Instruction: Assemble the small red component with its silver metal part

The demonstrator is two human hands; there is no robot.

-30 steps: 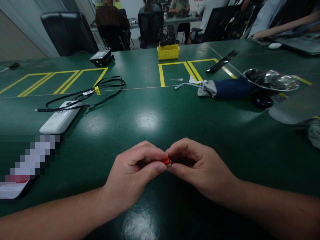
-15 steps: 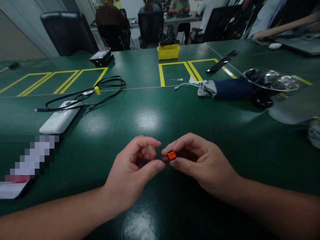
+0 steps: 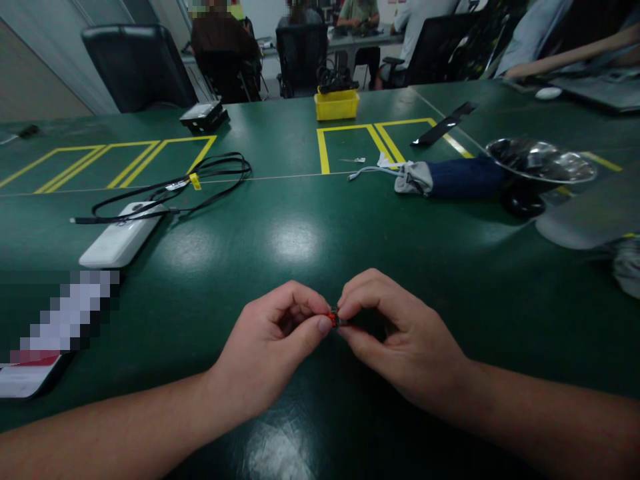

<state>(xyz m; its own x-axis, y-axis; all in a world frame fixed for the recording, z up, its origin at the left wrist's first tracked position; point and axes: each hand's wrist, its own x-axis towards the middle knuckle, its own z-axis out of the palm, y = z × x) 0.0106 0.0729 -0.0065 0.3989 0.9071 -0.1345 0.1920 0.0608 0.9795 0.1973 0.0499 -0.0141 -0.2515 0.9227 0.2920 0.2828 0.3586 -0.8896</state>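
A small orange-and-black piece [image 3: 333,318] is held up over the green table [image 3: 295,247], mostly covered by fingertips; its exact kind cannot be made out. My left hand [image 3: 280,340] pinches its left side between thumb and forefinger. From the right, the thumb and fingertips of my right hand [image 3: 400,333] are closed on the same piece. The two hands' fingertips almost meet around it.
To the left lie a white power bank [image 3: 117,240], a looped black cable [image 3: 220,203] and a phone [image 3: 30,380]. At the right are a navy pouch [image 3: 460,179] and a metal bowl [image 3: 545,157]. A yellow bin [image 3: 337,105] stands farther back; people sit beyond.
My left hand has closed its fingers and moved right onto the orange-and-black piece, which only my right hand held before. The piece has turned, so less of its orange face shows.
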